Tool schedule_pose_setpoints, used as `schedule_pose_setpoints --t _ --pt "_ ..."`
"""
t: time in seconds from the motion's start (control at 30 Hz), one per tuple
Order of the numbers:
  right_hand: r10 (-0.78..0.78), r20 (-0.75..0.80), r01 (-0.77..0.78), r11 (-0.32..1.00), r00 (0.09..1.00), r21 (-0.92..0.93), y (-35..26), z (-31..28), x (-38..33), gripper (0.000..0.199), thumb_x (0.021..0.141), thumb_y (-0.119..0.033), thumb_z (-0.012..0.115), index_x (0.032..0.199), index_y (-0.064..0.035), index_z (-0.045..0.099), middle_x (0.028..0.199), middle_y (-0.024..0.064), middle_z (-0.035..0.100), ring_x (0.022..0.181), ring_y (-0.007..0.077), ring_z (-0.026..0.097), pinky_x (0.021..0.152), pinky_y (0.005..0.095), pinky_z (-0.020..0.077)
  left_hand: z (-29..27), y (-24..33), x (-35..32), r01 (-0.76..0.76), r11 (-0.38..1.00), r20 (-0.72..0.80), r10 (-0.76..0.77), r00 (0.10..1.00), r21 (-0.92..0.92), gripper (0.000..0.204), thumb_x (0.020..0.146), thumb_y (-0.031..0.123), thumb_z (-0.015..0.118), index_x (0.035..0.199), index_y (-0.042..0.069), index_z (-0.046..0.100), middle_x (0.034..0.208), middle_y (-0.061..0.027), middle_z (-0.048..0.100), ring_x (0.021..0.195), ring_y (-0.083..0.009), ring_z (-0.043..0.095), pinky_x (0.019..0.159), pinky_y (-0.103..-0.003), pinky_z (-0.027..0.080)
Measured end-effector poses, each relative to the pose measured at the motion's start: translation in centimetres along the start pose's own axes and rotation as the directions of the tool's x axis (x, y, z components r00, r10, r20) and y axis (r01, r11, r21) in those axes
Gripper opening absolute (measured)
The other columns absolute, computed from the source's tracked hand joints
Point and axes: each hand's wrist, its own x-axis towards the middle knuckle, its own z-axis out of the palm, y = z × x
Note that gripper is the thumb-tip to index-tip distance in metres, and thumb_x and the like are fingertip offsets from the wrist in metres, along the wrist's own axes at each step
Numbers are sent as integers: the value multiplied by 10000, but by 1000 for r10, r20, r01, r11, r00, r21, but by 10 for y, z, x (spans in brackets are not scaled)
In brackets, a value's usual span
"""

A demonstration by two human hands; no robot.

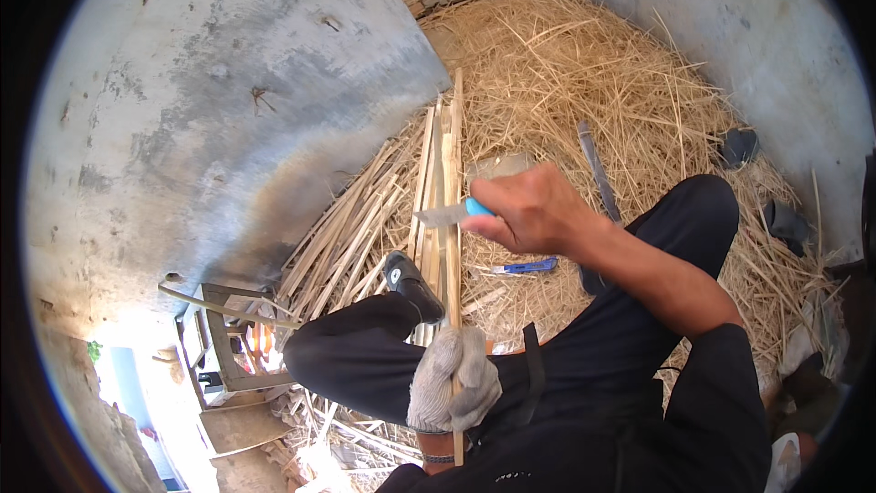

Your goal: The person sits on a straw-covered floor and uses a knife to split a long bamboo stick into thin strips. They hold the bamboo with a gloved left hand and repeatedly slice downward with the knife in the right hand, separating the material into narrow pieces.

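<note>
Head view: gloved left hand point(453, 379) grips a long, thin bamboo strip point(452, 219) near its base; right hand point(529, 213) clasps a blue-handled knife point(453, 214). The strip appears light, springy and splintery.

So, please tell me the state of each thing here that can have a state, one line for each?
Left hand: gloved, closed around the bamboo strip.
Right hand: bare, gripping the knife.
Knife: blade out, touching the strip.
Bamboo strip: held upright, lengthwise away from the person.
Blue cutter: lying loose on the straw.
</note>
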Motion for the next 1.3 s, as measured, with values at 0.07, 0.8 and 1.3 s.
schedule_pose_setpoints --t 0.07,0.8,1.3 --pt "13 -3 -13 998 1000 -57 4 -1 -2 454 988 -491 551 778 -95 481 587 90 530 486 314 556 457 422 416 3 4 5 32 998 -107 -26 994 57 466 1093 399 358 790 67 481 411 19 344 257 -94 296 257 -235 252" --pt "74 -105 -74 997 992 -4 -1 -7 1 431 1023 -452 528 796 -86 531 536 87 521 419 256 512 435 411 390 18 8 -16 39 946 -200 28 979 323 422 1042 351 500 759 39 500 441 -27 383 309 -113 336 291 -242 260" --pt "-155 -86 159 986 984 45 -8 -21 -1 415 982 -446 599 777 -90 543 513 74 498 417 263 525 430 396 404 24 12 -12 26 930 -259 75 963 366 345 1023 301 521 823 20 534 463 -42 424 315 -130 360 308 -257 287"
